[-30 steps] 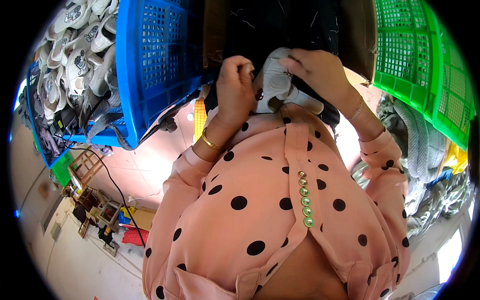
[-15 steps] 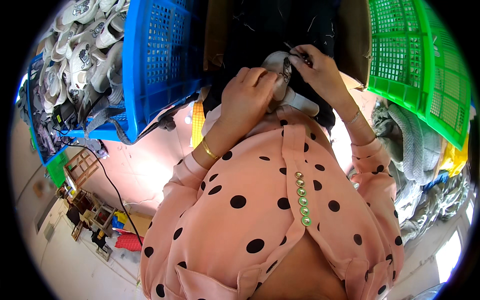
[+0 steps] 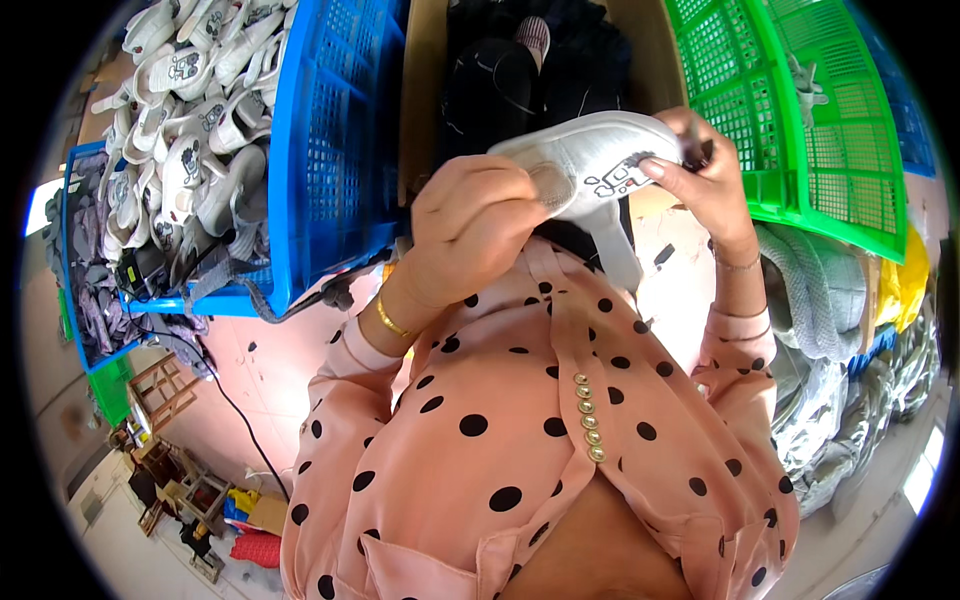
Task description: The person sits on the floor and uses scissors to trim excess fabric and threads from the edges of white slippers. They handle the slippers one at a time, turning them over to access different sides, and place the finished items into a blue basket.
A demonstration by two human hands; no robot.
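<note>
A white shoe upper [image 3: 600, 150] with a dark outline drawing on its side is held up before my lap, tilted, with a pale strap [image 3: 618, 255] hanging below it. My left hand [image 3: 472, 215] is closed round its left end, fingers curled over the edge. At the opposite end my right hand [image 3: 722, 195] grips it, thumb pressed on the side by the drawing. A small dark tool [image 3: 697, 153] sits in the right fingers too, blurred, so its kind is unclear.
A blue crate [image 3: 300, 180] at left stands by piled white shoes [image 3: 190, 130]. Green baskets [image 3: 790, 190] are at right, above grey fabric pieces [image 3: 825, 290]. A cardboard box [image 3: 650, 50] surrounds my dark-clothed legs [image 3: 490, 90]. A black cable [image 3: 235, 395] runs along the left.
The shoe upper has risen from my lap and turned sideways, showing its drawing more fully. My right hand has moved right and down, its thumb now on the side.
</note>
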